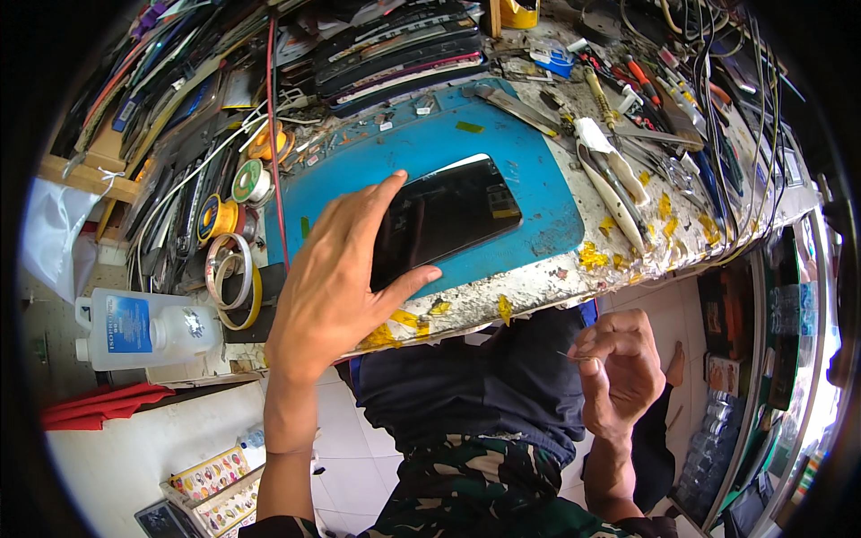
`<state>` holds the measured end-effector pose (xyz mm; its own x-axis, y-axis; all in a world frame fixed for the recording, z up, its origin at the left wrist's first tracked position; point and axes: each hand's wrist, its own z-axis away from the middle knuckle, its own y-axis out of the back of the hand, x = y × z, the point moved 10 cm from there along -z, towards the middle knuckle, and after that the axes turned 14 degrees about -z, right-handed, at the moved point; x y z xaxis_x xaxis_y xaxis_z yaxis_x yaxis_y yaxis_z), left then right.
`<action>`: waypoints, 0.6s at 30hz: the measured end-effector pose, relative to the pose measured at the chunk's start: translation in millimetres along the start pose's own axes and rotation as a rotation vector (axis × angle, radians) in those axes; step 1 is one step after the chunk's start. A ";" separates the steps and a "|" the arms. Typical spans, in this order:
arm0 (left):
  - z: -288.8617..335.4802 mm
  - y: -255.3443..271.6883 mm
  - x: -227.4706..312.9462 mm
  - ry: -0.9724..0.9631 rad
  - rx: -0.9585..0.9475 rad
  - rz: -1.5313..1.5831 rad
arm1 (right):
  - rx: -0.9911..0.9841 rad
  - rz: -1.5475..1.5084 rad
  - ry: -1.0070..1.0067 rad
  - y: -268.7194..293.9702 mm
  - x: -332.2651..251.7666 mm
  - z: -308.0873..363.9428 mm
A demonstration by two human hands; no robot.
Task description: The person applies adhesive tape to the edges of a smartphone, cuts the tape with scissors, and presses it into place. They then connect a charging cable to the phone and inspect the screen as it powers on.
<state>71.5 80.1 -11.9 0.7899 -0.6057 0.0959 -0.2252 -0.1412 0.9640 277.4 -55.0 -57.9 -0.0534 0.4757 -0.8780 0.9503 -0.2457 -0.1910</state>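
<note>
A black smartphone (pixel 448 217) lies screen up on a blue work mat (pixel 549 202), with a white strip showing along its far edge. My left hand (pixel 334 269) spans the phone's left end, fingers at the far edge and thumb at the near edge, covering part of it. Off the bench's front edge, above my lap, my right hand (pixel 625 372) is closed in a pinch. A thin, needle-like piece (pixel 572 358) sticks out between its thumb and fingertips; its exact kind is too small to tell.
Stacked phones and screens (pixel 404 58) stand at the back. Tape and wire spools (pixel 251 182) and a white plastic bottle (pixel 143 330) are on the left. Tweezers (pixel 619 179), screwdrivers (pixel 644 81) and cables (pixel 717 117) crowd the right. Yellow tape scraps (pixel 504 310) stick along the front edge.
</note>
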 end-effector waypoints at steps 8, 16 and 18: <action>17.5 1.7 0.8 0.090 0.060 0.084 | -0.071 0.283 0.254 -21.4 -16.1 -7.0; 30.5 3.1 15.5 0.104 0.086 0.079 | -0.229 0.561 0.527 -50.6 -12.2 -12.2; 29.1 3.1 16.1 0.102 0.074 0.080 | -0.252 0.590 0.560 -54.2 -8.2 -14.7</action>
<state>66.9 47.1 -14.5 0.8207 -0.5355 0.1995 -0.3278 -0.1552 0.9319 230.9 -33.2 -33.9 0.5686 0.6926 -0.4438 0.8183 -0.4206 0.3918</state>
